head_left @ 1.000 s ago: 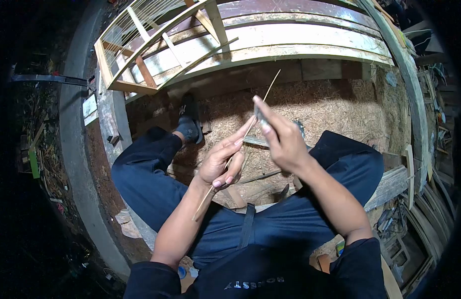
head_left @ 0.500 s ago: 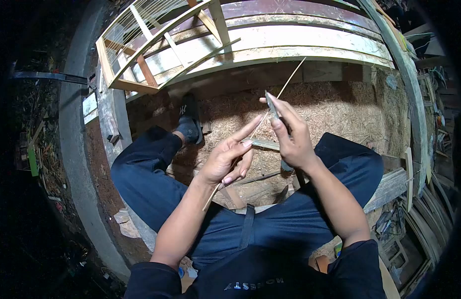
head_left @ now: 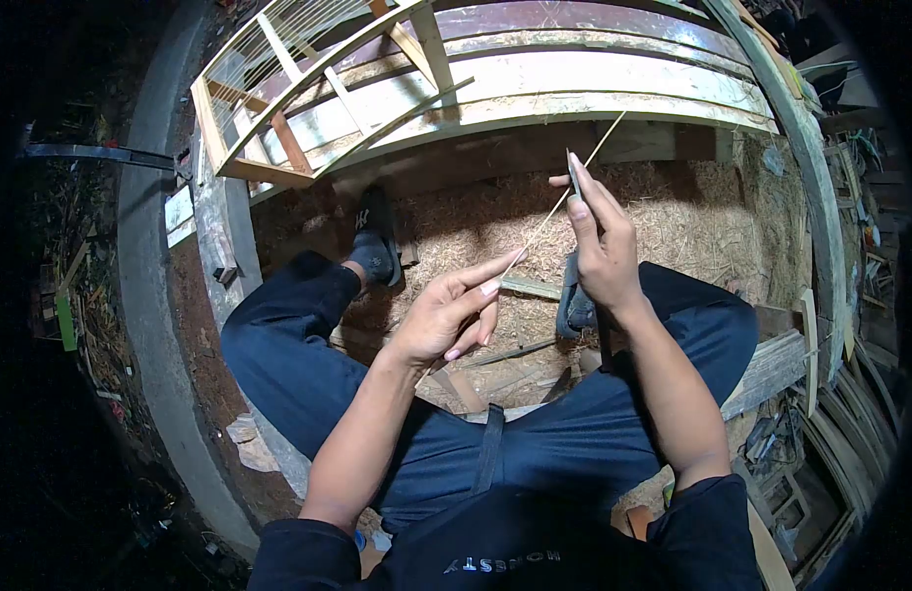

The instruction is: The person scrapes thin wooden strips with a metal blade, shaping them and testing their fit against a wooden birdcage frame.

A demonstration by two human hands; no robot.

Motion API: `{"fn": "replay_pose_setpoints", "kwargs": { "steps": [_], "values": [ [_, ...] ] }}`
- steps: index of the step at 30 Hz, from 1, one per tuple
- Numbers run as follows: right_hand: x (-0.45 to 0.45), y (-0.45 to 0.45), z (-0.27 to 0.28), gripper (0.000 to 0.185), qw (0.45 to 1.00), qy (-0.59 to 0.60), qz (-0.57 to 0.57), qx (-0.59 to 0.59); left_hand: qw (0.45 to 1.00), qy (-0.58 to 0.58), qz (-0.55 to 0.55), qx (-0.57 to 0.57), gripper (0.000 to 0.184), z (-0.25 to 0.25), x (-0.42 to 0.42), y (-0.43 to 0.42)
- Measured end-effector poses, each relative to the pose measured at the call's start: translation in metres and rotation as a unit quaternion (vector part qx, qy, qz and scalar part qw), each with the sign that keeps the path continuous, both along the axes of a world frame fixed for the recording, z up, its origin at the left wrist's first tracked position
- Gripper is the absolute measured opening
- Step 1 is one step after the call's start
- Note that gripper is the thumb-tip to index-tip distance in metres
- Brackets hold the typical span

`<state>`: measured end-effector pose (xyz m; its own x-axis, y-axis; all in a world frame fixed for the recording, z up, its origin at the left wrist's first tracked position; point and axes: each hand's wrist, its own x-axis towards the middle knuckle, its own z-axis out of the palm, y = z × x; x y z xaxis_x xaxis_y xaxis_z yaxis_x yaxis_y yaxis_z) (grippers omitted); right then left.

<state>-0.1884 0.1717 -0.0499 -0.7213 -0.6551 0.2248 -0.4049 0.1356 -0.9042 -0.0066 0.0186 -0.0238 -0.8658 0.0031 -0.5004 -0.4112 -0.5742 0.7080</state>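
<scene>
My left hand (head_left: 448, 320) pinches a thin bamboo stick (head_left: 540, 229) between thumb and index finger. The stick slants up and to the right, past my right hand. My right hand (head_left: 604, 246) is closed on a knife, its narrow grey blade (head_left: 573, 175) pointing up and lying across the stick. Most of the knife's handle is hidden by my fingers. Whether the blade's edge cuts into the stick cannot be made out.
A wooden frame with thin parallel bars (head_left: 278, 94) rests at upper left on a plank bench (head_left: 594, 84). Shavings (head_left: 692, 231) cover the ground between my legs. A wooden strip (head_left: 531, 287) lies below my hands. Scrap wood (head_left: 850, 433) is piled at right.
My right hand with the knife has moved up and right along the stick, away from my left hand. The stick's far end has shifted slightly right, and its lower tail no longer shows below my left hand.
</scene>
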Motion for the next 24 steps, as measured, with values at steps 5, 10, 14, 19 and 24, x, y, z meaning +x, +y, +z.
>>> {"fn": "replay_pose_setpoints", "kwargs": {
  "steps": [5, 10, 14, 19, 24],
  "values": [
    [0.022, -0.004, -0.001, 0.05, 0.995, 0.067, 0.072, 0.024, 1.0, 0.009, 0.025, -0.002, 0.051, -0.002, 0.001, -0.003],
    [0.056, -0.001, 0.011, 0.049, 0.981, 0.114, 0.146, 0.06, 0.999, -0.002, 0.047, 0.014, 0.051, -0.007, 0.007, -0.007],
    [0.019, -0.002, 0.0, 0.053, 0.992, 0.091, 0.066, 0.053, 0.997, 0.015, 0.065, 0.024, 0.05, 0.0, 0.005, -0.002],
    [0.059, -0.003, 0.007, 0.057, 0.978, 0.098, 0.179, 0.046, 0.997, -0.016, 0.073, 0.019, 0.047, -0.009, 0.009, -0.01],
    [0.032, -0.001, 0.012, 0.057, 0.979, 0.064, 0.157, 0.111, 0.998, -0.019, 0.057, 0.001, 0.05, -0.003, 0.006, -0.005]
  ]
}}
